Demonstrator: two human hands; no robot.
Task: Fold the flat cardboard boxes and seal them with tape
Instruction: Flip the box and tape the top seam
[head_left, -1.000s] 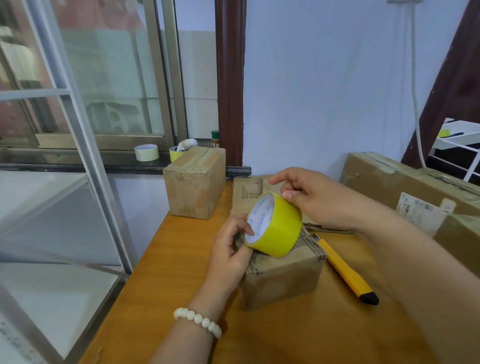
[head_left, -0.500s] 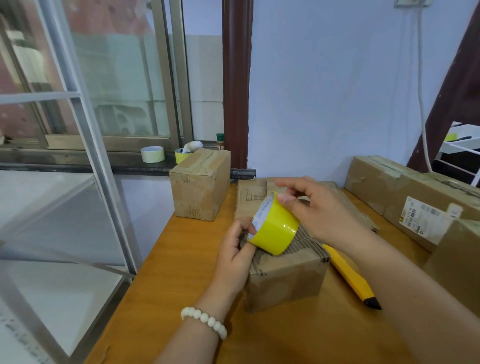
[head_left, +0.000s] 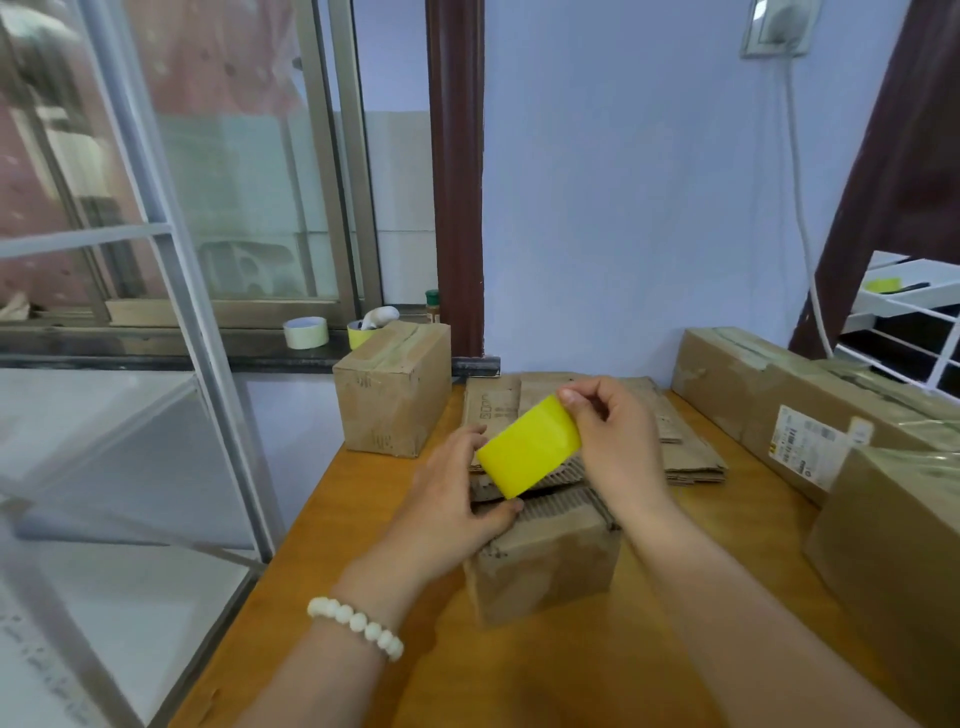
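A small folded cardboard box (head_left: 545, 566) stands on the wooden table (head_left: 571, 675) in front of me, its top flaps closed with a seam showing. Over it I hold a yellow tape roll (head_left: 527, 452), seen side-on. My left hand (head_left: 457, 504) grips the roll's left end, thumb down near the box's top. My right hand (head_left: 618, 447) pinches the roll's upper right edge between thumb and fingers. A stack of flat cardboard boxes (head_left: 675, 441) lies just behind.
A taped box (head_left: 395, 395) stands at the table's far left corner. Larger boxes (head_left: 779, 395) line the right side. Two tape rolls (head_left: 306, 332) sit on the window sill. An open window frame (head_left: 171, 270) juts in on the left.
The roll has turned from showing its open white core to lying side-on. My right hand shifted from covering its top to pinching its upper right edge. The view tilted up slightly.
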